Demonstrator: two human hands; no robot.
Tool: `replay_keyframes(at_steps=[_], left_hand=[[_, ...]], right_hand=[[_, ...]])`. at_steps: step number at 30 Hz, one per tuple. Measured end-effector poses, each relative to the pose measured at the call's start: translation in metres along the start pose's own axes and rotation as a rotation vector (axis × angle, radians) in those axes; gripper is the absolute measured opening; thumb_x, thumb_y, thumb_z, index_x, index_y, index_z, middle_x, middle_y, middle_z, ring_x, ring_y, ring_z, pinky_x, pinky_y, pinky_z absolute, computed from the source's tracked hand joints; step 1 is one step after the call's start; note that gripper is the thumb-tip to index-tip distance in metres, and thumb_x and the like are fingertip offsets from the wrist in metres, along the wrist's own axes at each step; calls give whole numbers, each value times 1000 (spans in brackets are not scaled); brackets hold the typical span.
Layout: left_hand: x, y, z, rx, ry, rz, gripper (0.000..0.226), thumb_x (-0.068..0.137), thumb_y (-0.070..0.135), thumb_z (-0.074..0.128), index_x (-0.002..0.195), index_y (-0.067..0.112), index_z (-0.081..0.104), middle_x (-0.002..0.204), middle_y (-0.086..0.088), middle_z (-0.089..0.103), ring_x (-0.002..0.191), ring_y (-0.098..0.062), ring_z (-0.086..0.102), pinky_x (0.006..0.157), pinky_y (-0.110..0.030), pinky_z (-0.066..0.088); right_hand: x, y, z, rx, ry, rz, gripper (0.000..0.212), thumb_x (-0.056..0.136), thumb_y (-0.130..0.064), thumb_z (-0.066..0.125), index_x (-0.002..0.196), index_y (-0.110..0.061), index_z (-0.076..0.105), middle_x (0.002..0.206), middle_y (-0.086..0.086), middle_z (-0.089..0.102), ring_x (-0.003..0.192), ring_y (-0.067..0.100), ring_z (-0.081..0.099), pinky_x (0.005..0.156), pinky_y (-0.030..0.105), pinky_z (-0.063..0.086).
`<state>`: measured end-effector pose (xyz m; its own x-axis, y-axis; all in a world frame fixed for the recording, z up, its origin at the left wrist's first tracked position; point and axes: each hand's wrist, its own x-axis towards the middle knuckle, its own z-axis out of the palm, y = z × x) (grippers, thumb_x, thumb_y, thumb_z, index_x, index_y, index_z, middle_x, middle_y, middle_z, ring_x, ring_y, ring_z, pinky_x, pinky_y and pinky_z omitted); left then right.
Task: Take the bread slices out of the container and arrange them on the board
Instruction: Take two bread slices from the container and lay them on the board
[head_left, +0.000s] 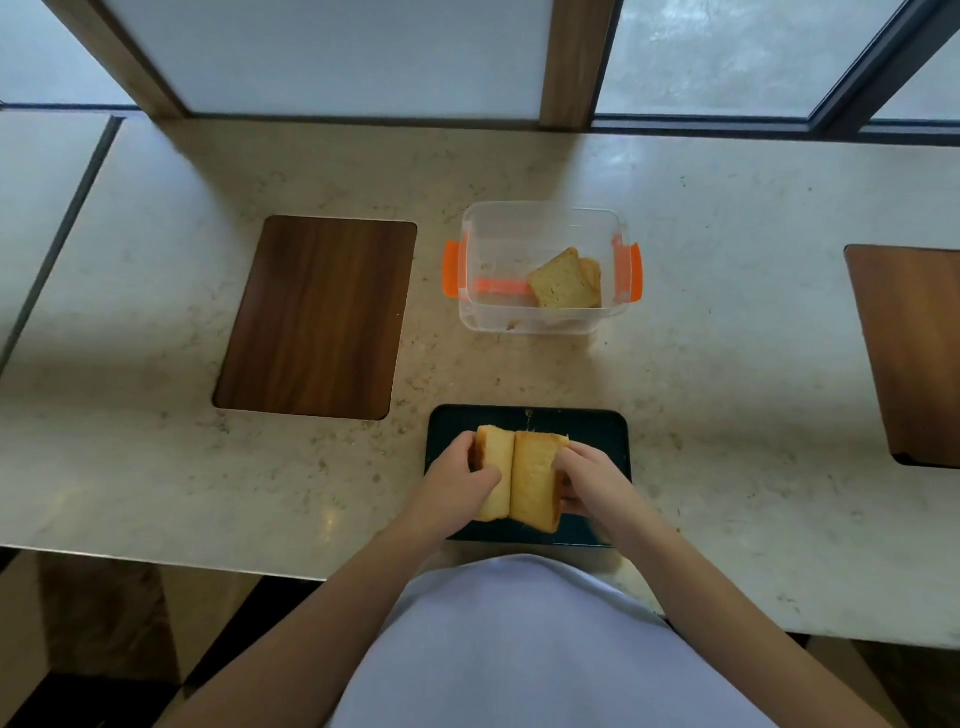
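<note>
A dark board (602, 431) lies at the near edge of the counter. Over it both hands hold a stack of bread slices split into two bundles. My left hand (457, 480) grips the left bundle (496, 467). The right bundle (535, 480) is gripped by my right hand (592, 480). Both bundles stand on edge, touching each other along the middle. Farther back stands a clear plastic container (540, 319) with orange clips, lid off. Two bread slices (563, 280) lean against its right side.
A wooden inlay (317, 317) is set into the marble counter left of the container. Another wooden inlay (914, 353) sits at the far right. Window frames run along the back of the counter. The counter's front edge runs just below the board.
</note>
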<state>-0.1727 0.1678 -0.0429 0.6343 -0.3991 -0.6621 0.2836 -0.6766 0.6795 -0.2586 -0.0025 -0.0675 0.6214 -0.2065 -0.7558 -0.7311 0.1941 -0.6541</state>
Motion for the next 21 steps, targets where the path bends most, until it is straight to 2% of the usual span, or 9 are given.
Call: replay_keyframes(at_steps=[3, 5, 8, 10, 11, 14, 15, 18, 21], left_hand=[[2, -2, 0, -29, 3, 10, 26, 93, 18, 56, 110, 37, 47, 104, 8, 58, 95, -11, 57, 77, -31, 52], [3, -5, -4, -57, 40, -1, 28, 93, 17, 56, 116, 31, 50, 104, 6, 58, 93, -11, 57, 70, -27, 48], [3, -14, -17, -149, 131, -68, 29, 95, 17, 55, 120, 29, 48, 103, 6, 57, 93, -13, 57, 76, -33, 52], [1, -22, -29, -211, 202, -131, 31, 96, 17, 55, 120, 33, 43, 105, 9, 55, 96, -14, 56, 88, -42, 53], [1, -27, -35, -236, 242, -153, 33, 96, 17, 55, 121, 34, 42, 105, 9, 55, 96, -15, 56, 88, -43, 53], [-3, -41, -52, -305, 329, -179, 30, 95, 14, 55, 119, 30, 45, 103, 4, 56, 94, -17, 56, 77, -35, 51], [-4, -45, -57, -318, 348, -186, 30, 95, 15, 55, 119, 29, 46, 104, 2, 56, 95, -19, 56, 77, -35, 51], [-9, -53, -67, -367, 381, -184, 26, 93, 15, 55, 115, 28, 49, 106, -4, 57, 95, -22, 57, 80, -39, 51], [-13, -56, -70, -410, 399, -175, 21, 92, 14, 55, 107, 29, 53, 103, -3, 58, 90, -21, 57, 80, -41, 52]], right_hand=[[0, 2, -2, 23, -8, 7, 30, 95, -23, 45, 107, -10, 69, 85, 8, 64, 80, 23, 65, 71, 32, 63], [2, 4, -5, 50, 10, 29, 23, 93, -20, 43, 93, -13, 65, 76, 2, 59, 73, 17, 61, 62, 29, 60], [5, 5, -6, 72, 76, 70, 19, 96, -16, 41, 86, -19, 57, 59, -9, 60, 63, 10, 65, 58, 29, 57], [9, 4, -4, 51, 97, 85, 16, 96, -19, 42, 87, -15, 54, 69, 0, 58, 72, 18, 63, 67, 36, 56], [12, 3, -2, 8, 94, 79, 13, 94, -21, 43, 89, -13, 52, 77, 6, 55, 76, 23, 58, 70, 39, 52], [27, -9, 8, -252, 50, 52, 20, 88, -26, 52, 98, -10, 57, 86, 22, 52, 76, 25, 54, 69, 39, 41], [35, -17, 13, -354, 39, 40, 25, 88, -28, 58, 105, -9, 58, 90, 22, 58, 79, 23, 60, 68, 36, 43], [57, -46, 30, -600, -39, -36, 42, 85, -40, 72, 117, -22, 52, 101, -4, 59, 89, 12, 59, 65, 26, 45], [77, -70, 50, -833, -171, -144, 50, 86, -43, 73, 126, -19, 58, 116, -2, 62, 98, 17, 59, 74, 29, 46]])
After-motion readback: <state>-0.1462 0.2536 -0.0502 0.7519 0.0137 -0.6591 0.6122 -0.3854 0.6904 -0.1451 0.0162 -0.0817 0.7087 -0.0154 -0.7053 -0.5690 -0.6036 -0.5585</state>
